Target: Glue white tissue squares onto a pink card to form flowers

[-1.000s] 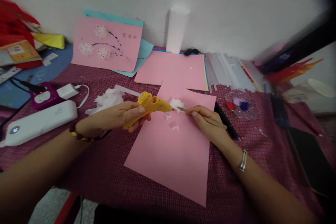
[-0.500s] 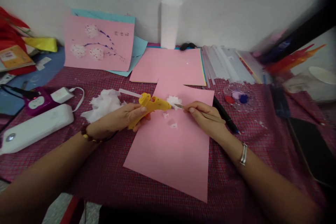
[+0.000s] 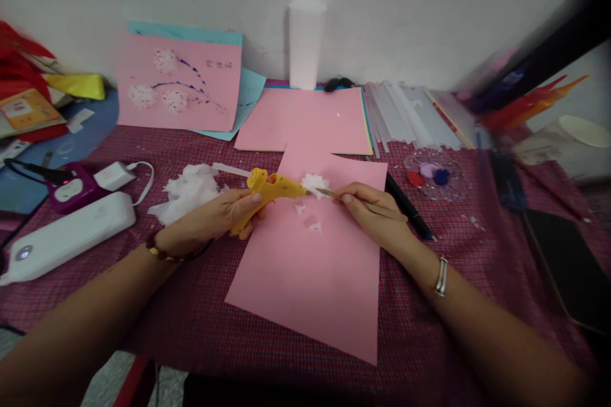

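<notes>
A yellow glue gun is gripped in my left hand, its nozzle pointing right and a clear glue stick jutting from its back. My right hand pinches a slim tan-handled tool, whose tip, too small to identify, is close by the nozzle. Both tips meet over a cluster of white paper bits on a pink sheet. Two small white scraps lie below the cluster. Left of the glue gun sits a heap of crumpled white tissue.
A black marker lies beside the sheet, near a clear palette with red, lilac and blue paint. Glue sticks and stacked coloured paper lie behind. A pink flower picture leans on the wall. A white power bank is at left.
My left hand has drawn the glue gun slightly left, its nozzle a little farther from the tool in my right hand. The right hand has hardly moved.
</notes>
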`<act>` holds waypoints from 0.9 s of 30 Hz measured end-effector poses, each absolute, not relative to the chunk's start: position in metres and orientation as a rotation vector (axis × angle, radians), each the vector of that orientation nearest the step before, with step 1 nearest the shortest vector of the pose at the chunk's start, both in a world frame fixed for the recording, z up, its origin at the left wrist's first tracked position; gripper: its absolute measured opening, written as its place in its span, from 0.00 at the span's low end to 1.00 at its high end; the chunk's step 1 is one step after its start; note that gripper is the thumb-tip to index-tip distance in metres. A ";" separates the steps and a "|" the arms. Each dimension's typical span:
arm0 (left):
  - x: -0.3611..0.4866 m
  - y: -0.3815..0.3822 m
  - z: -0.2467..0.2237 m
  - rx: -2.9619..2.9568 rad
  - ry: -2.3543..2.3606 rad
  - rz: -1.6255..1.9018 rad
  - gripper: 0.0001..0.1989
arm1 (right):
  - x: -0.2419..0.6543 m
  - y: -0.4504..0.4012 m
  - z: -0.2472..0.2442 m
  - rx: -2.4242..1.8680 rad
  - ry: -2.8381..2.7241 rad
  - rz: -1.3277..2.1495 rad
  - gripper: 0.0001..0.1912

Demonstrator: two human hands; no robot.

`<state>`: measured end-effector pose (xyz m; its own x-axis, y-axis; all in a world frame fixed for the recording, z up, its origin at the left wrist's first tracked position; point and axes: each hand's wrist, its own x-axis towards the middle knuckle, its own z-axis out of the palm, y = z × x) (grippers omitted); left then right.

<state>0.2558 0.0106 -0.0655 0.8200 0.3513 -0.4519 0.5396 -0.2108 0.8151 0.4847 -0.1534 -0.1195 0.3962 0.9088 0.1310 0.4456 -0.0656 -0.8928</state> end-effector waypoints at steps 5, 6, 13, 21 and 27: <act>0.252 0.013 -0.067 1.857 0.644 -0.188 0.25 | 0.485 -0.154 -0.120 -1.689 -1.201 0.597 0.09; 0.252 0.014 -0.068 1.857 0.643 -0.188 0.26 | 0.485 -0.154 -0.121 -1.692 -1.203 0.595 0.09; 0.255 0.010 -0.070 1.836 0.665 -0.152 0.25 | 0.485 -0.154 -0.120 -1.710 -1.214 0.583 0.10; 0.253 0.013 -0.058 1.915 0.683 -0.215 0.24 | 0.484 -0.154 -0.118 -1.748 -1.213 0.585 0.10; 0.237 0.015 -0.030 2.101 0.754 -0.108 0.17 | 0.485 -0.156 -0.117 -1.735 -1.272 0.593 0.11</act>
<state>0.2375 0.0149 -0.0296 0.8120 0.4749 -0.3392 0.5509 -0.4318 0.7142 0.4852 -0.1556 -0.1174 0.3616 0.9250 0.1169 0.5053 -0.0891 -0.8584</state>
